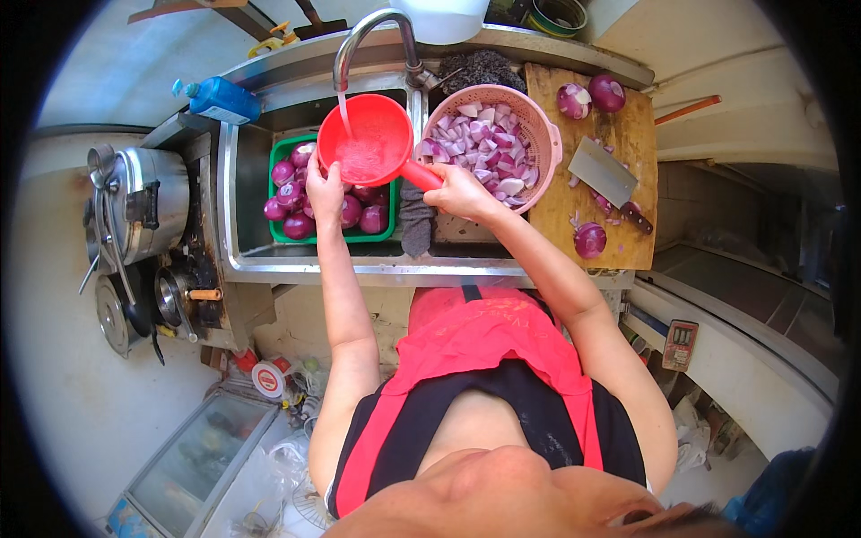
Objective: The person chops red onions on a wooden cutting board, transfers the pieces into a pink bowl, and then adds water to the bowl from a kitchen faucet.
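Note:
A red plastic dipper (371, 138) is held under the running metal faucet (368, 30), and water streams into its bowl. My right hand (464, 190) grips the handle. At the bowl's near left rim, my left hand (325, 188) steadies it with the thumb over the edge. Below the dipper sits a green plastic basket (274, 232) of whole red onions (298, 225) in the left sink basin (249, 202), partly covered by the dipper and my left hand. Beside it, a pink plastic colander (550, 144) holds chopped red onion pieces (494, 134) and overlaps the right basin.
To the right, a wooden cutting board (548, 228) carries a cleaver (603, 173), onion scraps and a few onions (590, 240). A grey cloth (417, 218) hangs over the sink divider. A blue bottle (225, 99) stands at the back left, with a metal pot (151, 202) farther left.

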Demonstrator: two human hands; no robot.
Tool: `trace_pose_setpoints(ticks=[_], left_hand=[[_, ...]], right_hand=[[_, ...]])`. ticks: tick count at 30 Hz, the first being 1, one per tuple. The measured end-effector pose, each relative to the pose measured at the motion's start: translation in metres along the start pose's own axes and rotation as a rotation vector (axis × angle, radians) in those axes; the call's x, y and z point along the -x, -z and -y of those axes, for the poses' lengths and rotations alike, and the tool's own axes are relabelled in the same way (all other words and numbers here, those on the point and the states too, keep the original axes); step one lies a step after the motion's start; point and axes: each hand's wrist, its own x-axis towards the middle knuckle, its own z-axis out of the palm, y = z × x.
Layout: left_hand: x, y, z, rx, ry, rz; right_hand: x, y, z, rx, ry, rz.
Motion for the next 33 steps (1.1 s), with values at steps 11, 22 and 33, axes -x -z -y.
trace_pose_setpoints(ticks=[11, 22, 33], left_hand=[[0.003, -0.004, 0.008, 0.112, 0.102, 0.006], [-0.002, -0.003, 0.029, 0.081, 0.06, 0.021], [0.003, -0.004, 0.036, 0.105, 0.127, 0.02]], right_hand=[[-0.001, 0.001, -0.001, 0.021, -0.015, 0.008], [-0.003, -0.001, -0.007, 0.025, -0.023, 0.01], [-0.004, -0.006, -0.016, 0.024, -0.071, 0.005]])
